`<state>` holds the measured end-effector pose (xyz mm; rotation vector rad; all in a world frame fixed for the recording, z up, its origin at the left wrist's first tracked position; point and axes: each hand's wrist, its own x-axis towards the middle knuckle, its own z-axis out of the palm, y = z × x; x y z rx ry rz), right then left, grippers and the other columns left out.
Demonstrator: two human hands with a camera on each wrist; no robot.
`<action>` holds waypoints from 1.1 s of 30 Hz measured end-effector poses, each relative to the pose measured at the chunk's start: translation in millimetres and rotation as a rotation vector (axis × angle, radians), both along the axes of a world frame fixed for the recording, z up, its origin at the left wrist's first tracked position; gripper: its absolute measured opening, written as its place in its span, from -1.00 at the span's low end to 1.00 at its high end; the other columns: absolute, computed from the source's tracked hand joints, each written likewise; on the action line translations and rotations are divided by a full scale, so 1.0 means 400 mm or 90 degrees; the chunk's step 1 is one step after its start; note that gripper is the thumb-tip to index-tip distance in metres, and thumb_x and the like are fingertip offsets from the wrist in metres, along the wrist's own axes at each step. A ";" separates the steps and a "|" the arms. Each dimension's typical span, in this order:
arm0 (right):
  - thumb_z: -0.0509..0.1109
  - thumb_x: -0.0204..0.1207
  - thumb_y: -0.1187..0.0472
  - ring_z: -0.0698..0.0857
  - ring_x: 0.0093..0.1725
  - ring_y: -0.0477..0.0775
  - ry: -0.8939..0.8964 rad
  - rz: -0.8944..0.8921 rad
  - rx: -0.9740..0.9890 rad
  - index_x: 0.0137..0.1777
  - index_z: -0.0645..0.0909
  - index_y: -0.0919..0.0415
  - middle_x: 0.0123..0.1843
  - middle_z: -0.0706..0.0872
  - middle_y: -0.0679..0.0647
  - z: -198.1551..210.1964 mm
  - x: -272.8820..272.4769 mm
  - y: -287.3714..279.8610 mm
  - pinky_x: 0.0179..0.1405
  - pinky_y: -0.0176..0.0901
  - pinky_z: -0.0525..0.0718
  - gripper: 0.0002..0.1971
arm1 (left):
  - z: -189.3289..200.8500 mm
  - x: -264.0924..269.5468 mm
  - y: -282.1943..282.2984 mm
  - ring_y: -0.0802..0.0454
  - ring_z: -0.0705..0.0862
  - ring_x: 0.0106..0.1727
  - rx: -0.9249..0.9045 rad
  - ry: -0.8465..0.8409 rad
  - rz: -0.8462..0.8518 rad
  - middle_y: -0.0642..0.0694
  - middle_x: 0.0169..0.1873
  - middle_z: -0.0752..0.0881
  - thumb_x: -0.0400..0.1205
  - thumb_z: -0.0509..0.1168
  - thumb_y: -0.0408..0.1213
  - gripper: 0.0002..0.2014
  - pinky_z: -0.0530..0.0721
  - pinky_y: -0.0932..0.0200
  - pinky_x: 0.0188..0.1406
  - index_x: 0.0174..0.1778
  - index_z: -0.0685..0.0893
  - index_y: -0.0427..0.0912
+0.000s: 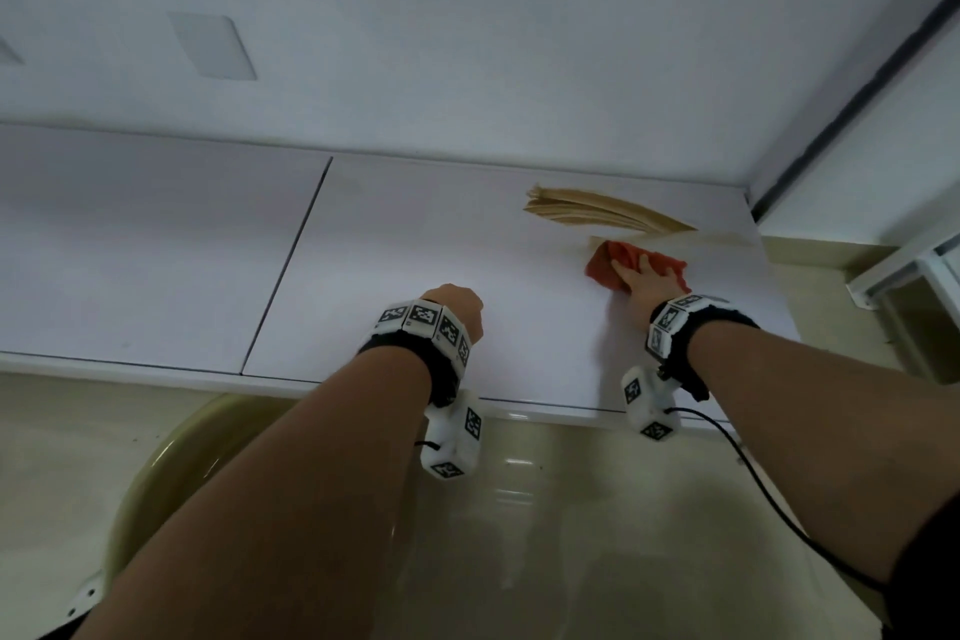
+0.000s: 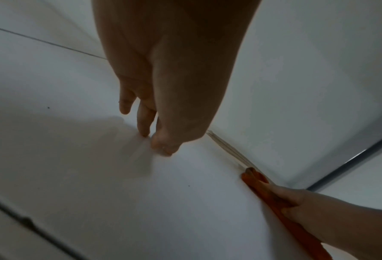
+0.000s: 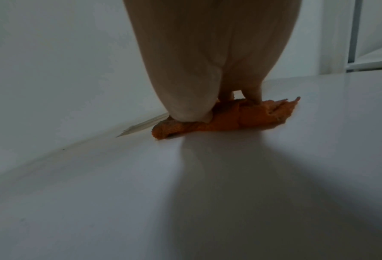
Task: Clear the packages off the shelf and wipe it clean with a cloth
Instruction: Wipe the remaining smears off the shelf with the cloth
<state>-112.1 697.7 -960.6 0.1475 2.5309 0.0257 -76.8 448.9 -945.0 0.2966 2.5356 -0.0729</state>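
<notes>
The white shelf (image 1: 415,234) runs across the head view. Its only load is a thin stack of flat brown packages (image 1: 597,213) lying at the back right by the wall, seen as a thin edge in the wrist views (image 2: 230,149) (image 3: 145,124). My right hand (image 1: 644,278) presses flat on a crumpled orange cloth (image 1: 602,265) just in front of them, fingers spread on the fabric (image 3: 252,116). My left hand (image 1: 457,304) is propped on the bare shelf to the left, and its fingertips (image 2: 144,130) touch the surface and hold nothing.
A seam (image 1: 291,265) splits the shelf into two panels. The white wall behind carries a blank cover plate (image 1: 213,47). A window frame (image 1: 909,276) stands off the shelf's right end. Below the front edge are a rounded green seat (image 1: 171,473) and a glossy tiled floor.
</notes>
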 end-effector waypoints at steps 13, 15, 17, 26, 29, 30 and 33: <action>0.23 0.63 0.26 -0.18 0.66 0.38 -0.028 0.205 -0.169 0.66 -0.04 -0.13 0.71 -0.22 0.08 0.025 -0.073 -0.198 0.61 0.35 -0.14 -0.29 | 0.023 -0.008 0.023 -0.16 0.51 0.44 -0.076 0.006 -0.042 -0.17 0.44 0.51 0.71 0.00 -0.37 -0.56 0.51 0.01 0.42 0.53 0.44 -0.15; 0.27 0.59 0.26 -0.11 0.67 0.35 -0.020 0.261 -0.177 0.65 0.07 -0.14 0.72 -0.13 0.06 0.020 -0.048 -0.194 0.64 0.26 -0.10 -0.30 | 0.026 -0.007 0.031 -0.16 0.54 0.41 -0.079 -0.005 -0.032 -0.17 0.42 0.54 0.70 0.02 -0.35 -0.57 0.54 0.02 0.39 0.50 0.47 -0.14; 0.24 0.59 0.31 -0.04 0.68 0.30 0.001 0.253 -0.204 0.63 0.17 -0.12 0.71 -0.05 0.05 0.019 -0.035 -0.153 0.64 0.13 -0.10 -0.34 | 0.029 -0.008 0.034 -0.16 0.54 0.41 -0.082 -0.021 -0.022 -0.17 0.41 0.55 0.69 0.05 -0.33 -0.58 0.54 0.03 0.39 0.47 0.51 -0.15; 0.15 0.68 0.27 -0.16 0.67 0.34 0.002 0.062 -0.167 0.67 -0.08 -0.02 0.71 -0.20 0.14 0.025 -0.070 -0.066 0.62 0.16 -0.18 -0.34 | 0.004 -0.016 0.022 -0.16 0.64 0.28 -0.067 -0.025 -0.038 -0.18 0.28 0.66 0.62 0.13 -0.32 -0.62 0.64 0.02 0.26 0.35 0.62 -0.16; 0.12 0.70 0.20 -0.15 0.68 0.30 0.043 0.042 -0.206 0.67 0.00 -0.03 0.71 -0.13 0.13 0.025 -0.102 -0.125 0.64 0.18 -0.17 -0.41 | 0.020 -0.007 0.014 -0.19 0.56 0.38 -0.083 0.000 -0.055 -0.20 0.39 0.56 0.69 0.05 -0.37 -0.59 0.58 0.01 0.33 0.45 0.51 -0.21; 0.11 0.71 0.11 -0.18 0.68 0.29 0.010 0.043 -0.213 0.67 -0.03 -0.02 0.71 -0.16 0.13 0.025 -0.112 -0.145 0.63 0.18 -0.18 -0.42 | 0.022 -0.005 0.011 -0.18 0.53 0.41 -0.084 0.005 -0.065 -0.20 0.44 0.52 0.69 0.03 -0.38 -0.58 0.55 0.01 0.36 0.49 0.47 -0.20; 0.09 0.69 0.01 -0.16 0.68 0.29 -0.025 0.088 -0.214 0.68 -0.01 0.01 0.71 -0.15 0.20 0.008 -0.119 -0.213 0.65 0.21 -0.13 -0.40 | 0.018 -0.001 0.012 -0.16 0.51 0.44 -0.063 0.010 -0.067 -0.19 0.48 0.47 0.70 0.02 -0.39 -0.56 0.53 0.02 0.38 0.52 0.43 -0.19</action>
